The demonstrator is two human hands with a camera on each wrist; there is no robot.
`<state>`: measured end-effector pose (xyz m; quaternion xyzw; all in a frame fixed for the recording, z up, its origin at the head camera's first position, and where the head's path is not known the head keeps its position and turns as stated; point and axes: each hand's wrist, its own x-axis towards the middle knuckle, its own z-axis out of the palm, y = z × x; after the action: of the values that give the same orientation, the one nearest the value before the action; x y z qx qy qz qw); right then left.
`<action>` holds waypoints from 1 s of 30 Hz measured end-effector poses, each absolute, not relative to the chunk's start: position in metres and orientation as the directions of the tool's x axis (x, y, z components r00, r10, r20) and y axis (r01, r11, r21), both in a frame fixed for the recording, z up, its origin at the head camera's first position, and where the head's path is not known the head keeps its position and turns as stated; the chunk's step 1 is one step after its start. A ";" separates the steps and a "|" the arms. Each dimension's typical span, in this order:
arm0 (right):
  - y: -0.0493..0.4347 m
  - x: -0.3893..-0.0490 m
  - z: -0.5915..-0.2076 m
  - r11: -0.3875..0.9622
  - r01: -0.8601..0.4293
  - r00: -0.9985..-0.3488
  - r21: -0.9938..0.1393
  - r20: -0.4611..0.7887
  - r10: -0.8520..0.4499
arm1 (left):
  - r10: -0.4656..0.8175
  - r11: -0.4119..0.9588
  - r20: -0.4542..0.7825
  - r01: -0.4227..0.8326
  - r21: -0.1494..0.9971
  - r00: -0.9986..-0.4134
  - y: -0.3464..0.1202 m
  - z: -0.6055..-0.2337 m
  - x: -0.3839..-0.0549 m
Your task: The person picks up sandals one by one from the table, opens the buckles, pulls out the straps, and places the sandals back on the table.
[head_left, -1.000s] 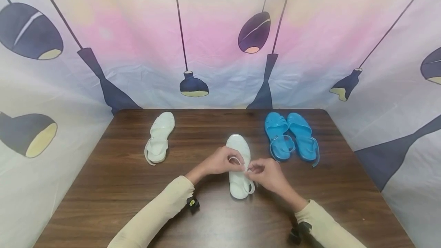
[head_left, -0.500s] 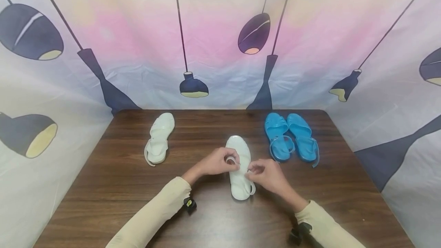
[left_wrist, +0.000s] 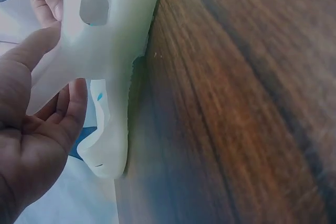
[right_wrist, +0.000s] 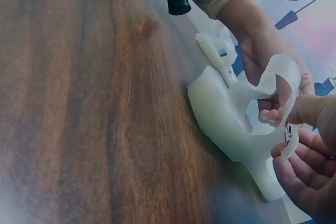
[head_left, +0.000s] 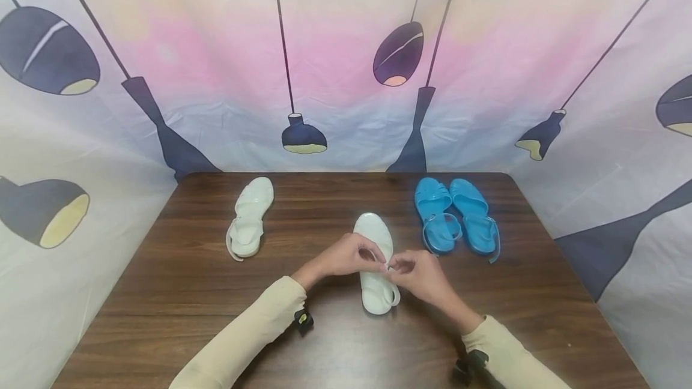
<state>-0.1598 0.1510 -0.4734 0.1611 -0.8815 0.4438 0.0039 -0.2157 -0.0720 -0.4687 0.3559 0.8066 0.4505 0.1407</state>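
Observation:
A white sandal [head_left: 373,227] lies sole down on the wooden table, toe pointing away from me. Over its middle, my left hand [head_left: 348,255] pinches the thin ankle strap, thumb against fingertips. My right hand [head_left: 424,272] pinches the strap's other end. In the right wrist view, a small metal buckle [right_wrist: 288,132] sits at the right fingertips, and the strap [right_wrist: 286,69] arches up towards it. Both sets of fingertips meet there, hiding whether the strap passes through the buckle. In the left wrist view, the sandal's side [left_wrist: 100,51] partly covers the left fingers.
A second white sandal [head_left: 254,200] lies at the back left. Two blue sandals [head_left: 432,191] lie side by side at the back right. A cloth printed with lamps [head_left: 335,77] hangs behind the brown table [head_left: 178,293].
My left hand drew back a little to the left half a second ago, with the strap looped in it. It has since returned right to the right fingertips. My right hand stays in place.

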 end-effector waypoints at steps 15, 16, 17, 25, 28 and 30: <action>0.151 -0.160 -0.477 0.561 -0.354 -0.933 -0.749 0.239 -0.270 | 0.683 0.367 0.137 0.499 0.785 -0.717 -0.071 -0.470 -0.215; 0.151 -0.160 -0.476 0.564 -0.355 -0.932 -0.746 0.238 -0.273 | 0.682 0.365 0.142 0.503 0.784 -0.717 -0.072 -0.470 -0.216; 0.151 -0.160 -0.476 0.566 -0.353 -0.933 -0.745 0.234 -0.274 | 0.681 0.363 0.147 0.505 0.784 -0.717 -0.072 -0.470 -0.216; 0.151 -0.159 -0.476 0.562 -0.359 -0.930 -0.745 0.237 -0.281 | 0.700 0.330 0.141 0.492 0.806 -0.700 -0.072 -0.471 -0.217; 0.151 -0.159 -0.475 0.563 -0.361 -0.930 -0.744 0.240 -0.279 | 0.705 0.334 0.130 0.488 0.806 -0.697 -0.072 -0.470 -0.217; 0.151 -0.158 -0.475 0.565 -0.359 -0.931 -0.743 0.241 -0.274 | 0.703 0.344 0.124 0.487 0.803 -0.700 -0.072 -0.470 -0.217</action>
<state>-0.1581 0.1507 -0.4750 0.1791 -0.8831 0.4308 0.0491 -0.2166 -0.0716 -0.4700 0.3670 0.8104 0.4398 0.1230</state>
